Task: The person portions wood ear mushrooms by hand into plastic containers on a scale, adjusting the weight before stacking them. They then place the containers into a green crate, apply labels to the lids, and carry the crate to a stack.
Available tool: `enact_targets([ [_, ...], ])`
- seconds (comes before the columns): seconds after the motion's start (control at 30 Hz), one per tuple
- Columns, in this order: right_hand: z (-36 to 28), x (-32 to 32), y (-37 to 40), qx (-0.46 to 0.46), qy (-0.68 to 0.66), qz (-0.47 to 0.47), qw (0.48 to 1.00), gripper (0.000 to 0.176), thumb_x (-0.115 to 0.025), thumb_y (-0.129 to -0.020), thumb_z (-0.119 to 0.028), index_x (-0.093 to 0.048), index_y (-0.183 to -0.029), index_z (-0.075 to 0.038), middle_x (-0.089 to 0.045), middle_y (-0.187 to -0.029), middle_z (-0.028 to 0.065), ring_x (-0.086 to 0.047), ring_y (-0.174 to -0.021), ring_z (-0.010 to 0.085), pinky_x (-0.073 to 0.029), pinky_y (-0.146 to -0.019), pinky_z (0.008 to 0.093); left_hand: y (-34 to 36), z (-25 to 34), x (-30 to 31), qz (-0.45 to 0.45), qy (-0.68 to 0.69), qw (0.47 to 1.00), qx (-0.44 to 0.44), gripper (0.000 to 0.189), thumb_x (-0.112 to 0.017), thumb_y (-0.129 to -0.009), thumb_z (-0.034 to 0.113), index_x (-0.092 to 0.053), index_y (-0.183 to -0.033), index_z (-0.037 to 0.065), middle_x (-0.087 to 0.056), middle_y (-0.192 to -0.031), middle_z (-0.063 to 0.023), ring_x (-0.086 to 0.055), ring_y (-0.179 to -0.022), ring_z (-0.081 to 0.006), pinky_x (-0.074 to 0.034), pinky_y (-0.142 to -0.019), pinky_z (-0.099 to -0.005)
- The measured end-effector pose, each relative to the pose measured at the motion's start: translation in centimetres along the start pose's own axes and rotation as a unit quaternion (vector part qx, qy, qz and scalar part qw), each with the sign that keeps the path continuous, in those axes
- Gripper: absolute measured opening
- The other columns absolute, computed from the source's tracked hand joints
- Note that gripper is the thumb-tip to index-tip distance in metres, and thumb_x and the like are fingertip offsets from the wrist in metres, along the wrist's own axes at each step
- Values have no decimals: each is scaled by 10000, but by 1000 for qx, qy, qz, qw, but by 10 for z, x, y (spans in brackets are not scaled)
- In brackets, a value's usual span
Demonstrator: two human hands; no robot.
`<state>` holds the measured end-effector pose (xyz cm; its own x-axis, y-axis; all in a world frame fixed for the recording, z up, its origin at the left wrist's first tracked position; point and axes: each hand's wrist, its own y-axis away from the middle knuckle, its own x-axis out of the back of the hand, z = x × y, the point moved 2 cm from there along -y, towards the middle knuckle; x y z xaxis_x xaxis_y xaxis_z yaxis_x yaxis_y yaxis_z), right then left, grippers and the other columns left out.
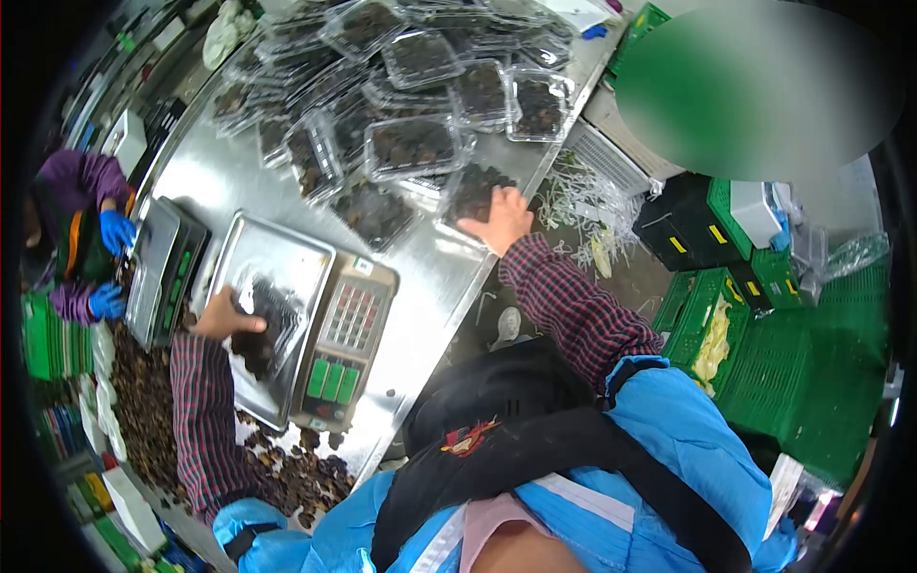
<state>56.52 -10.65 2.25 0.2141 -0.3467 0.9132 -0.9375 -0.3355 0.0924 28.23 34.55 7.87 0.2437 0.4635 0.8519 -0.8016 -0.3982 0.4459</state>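
Note:
My left hand (227, 315) is over the steel tray (308, 256) of a weighing scale, thumb and fingers spread at the side of a dark heap (272, 320) of mushroom-like pieces. Shiny clear plastic shows around the heap; its outline is hard to make out. My right hand (503, 222) grips the near edge of a clear plastic container (468, 191) with dark pieces inside, on the steel table. Its thumb points left and the other fingers lie over the container. The scale's keypad and green display (332, 380) are right of the tray.
Many filled clear containers (411, 143) are piled on the steel table (435, 277). Loose dark pieces (296, 477) lie near my left forearm. Across the table are a co-worker's blue-gloved hands (117, 232) and another scale (164, 277). Green crates (693, 306) stand at right.

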Motion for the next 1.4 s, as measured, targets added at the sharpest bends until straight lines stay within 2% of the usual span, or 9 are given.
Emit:
enact_targets([
  [0.27,48,13,-63,22,-141,-107,984,1254,-886,-522,-424,-166,-1471,-32,-330,-1382,300,-402,-1257,433,-354,-1061,426,72,66,8,4,440,894,82,751,-863,-630,260,-491,-1219,-21,-624,-1052,-119,-605,-946,-206,-487,-863,-342],
  [0.4,59,18,-93,57,-101,-211,971,1082,-867,-490,-518,-427,-1278,79,-509,-1195,286,-516,-1133,413,-438,-968,415,74,92,-42,150,549,814,113,557,-766,-755,229,-490,-1195,29,-594,-1037,-56,-595,-916,-195,-495,-829,-353],
  [0.5,67,-3,-107,174,-110,-213,955,900,-816,-477,-615,-615,-1056,42,-618,-1068,264,-588,-1019,388,-453,-913,445,44,217,-70,57,704,706,58,597,-703,-823,235,-421,-1311,35,-564,-1198,-101,-569,-1080,-257,-494,-909,-420],
  [0.6,74,0,-98,264,-101,-95,954,772,-821,-518,-547,-591,-991,17,-624,-891,200,-590,-880,375,-457,-835,452,10,302,-99,-38,728,685,0,478,-647,-880,285,-507,-1268,44,-617,-1158,-90,-591,-1059,-232,-473,-946,-404],
  [0.73,80,5,-93,218,-347,-251,877,586,-845,-563,-322,-490,-910,-10,-596,-855,191,-586,-796,387,-445,-711,442,-44,289,-170,-34,782,614,100,491,-635,-878,316,-522,-1282,60,-601,-1220,-85,-566,-1109,-256,-432,-996,-417],
  [0.93,122,92,-149,153,-639,-159,737,560,-824,-609,-167,-492,-1026,8,-546,-1011,102,-535,-942,222,-455,-886,385,-69,421,-73,-90,699,705,-82,391,-530,-946,326,-554,-1213,41,-610,-1154,-105,-586,-1054,-222,-485,-917,-394],
  [1.0,147,137,-186,103,-544,-149,819,537,-831,-603,-130,-498,-1008,-16,-546,-1069,109,-517,-1015,192,-442,-905,348,-107,427,-72,-33,741,668,-55,350,-565,-937,306,-559,-1128,13,-611,-1118,-138,-606,-1003,-243,-489,-893,-395],
  [1.2,170,159,-286,-9,-688,-36,724,536,-735,-736,-25,-466,-1197,29,-613,-1063,97,-598,-968,194,-479,-901,320,-241,474,-65,92,696,710,46,594,-746,-804,187,-462,-1262,-63,-620,-1120,-124,-573,-1047,-167,-429,-941,-315],
  [1.4,160,103,-302,-82,-463,-50,881,983,-793,-622,-490,-397,-1337,55,-436,-1320,264,-423,-1240,385,-317,-1072,419,-271,473,-41,10,698,716,27,415,-591,-929,204,-501,-1256,-35,-589,-1163,-147,-604,-1004,-201,-505,-834,-324],
])
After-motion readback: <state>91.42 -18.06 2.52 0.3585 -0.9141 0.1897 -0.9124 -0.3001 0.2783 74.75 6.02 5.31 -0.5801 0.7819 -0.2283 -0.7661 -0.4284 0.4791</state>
